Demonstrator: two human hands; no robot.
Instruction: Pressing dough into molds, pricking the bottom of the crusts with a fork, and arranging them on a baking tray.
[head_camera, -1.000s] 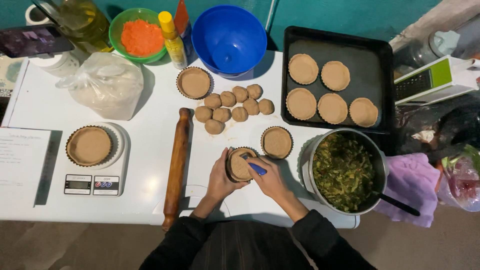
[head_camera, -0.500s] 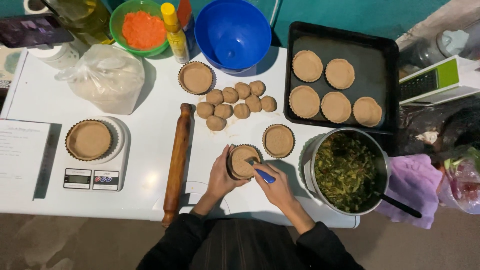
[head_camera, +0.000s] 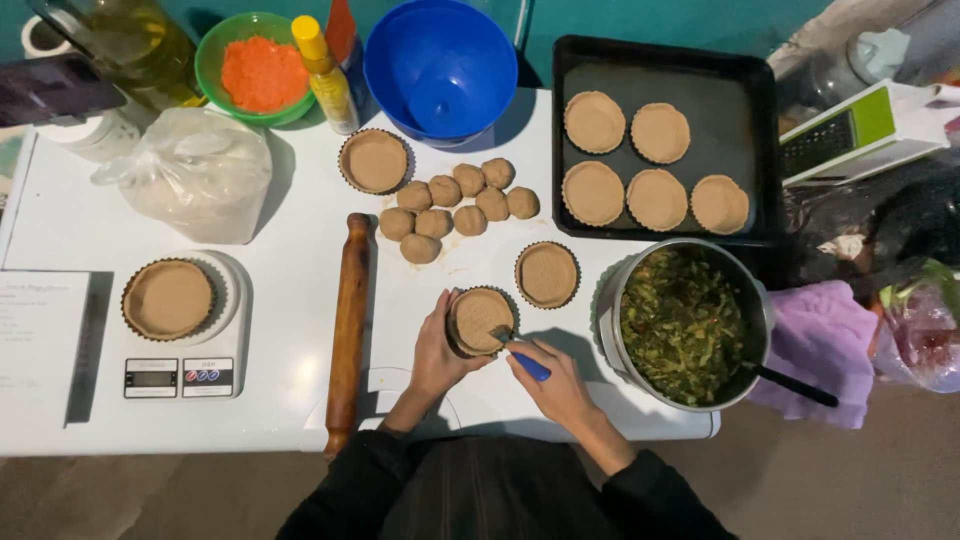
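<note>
My left hand (head_camera: 436, 352) holds a small dough-lined tart tin (head_camera: 481, 319) on the white table (head_camera: 290, 290), gripping its left side. My right hand (head_camera: 556, 378) holds a blue-handled fork (head_camera: 520, 352) whose tines touch the dough inside that tin. Just beyond stands a second lined tart tin (head_camera: 546, 273). A pot of green cooked filling (head_camera: 683, 324) stands at the right of my hands.
A wooden rolling pin (head_camera: 349, 320) lies left of my hands. Several dough balls (head_camera: 452, 205) and another lined tin (head_camera: 374, 161) sit farther back. A black baking tray (head_camera: 740, 105) carries several lined tins. A kitchen scale (head_camera: 215, 350) bears one tin. Blue bowl (head_camera: 440, 65), green bowl of orange shreds (head_camera: 255, 70), flour bag (head_camera: 195, 172).
The fork tip has shifted slightly across the dough in the held tin; my hands stay around the same tin. The camera view has moved a little.
</note>
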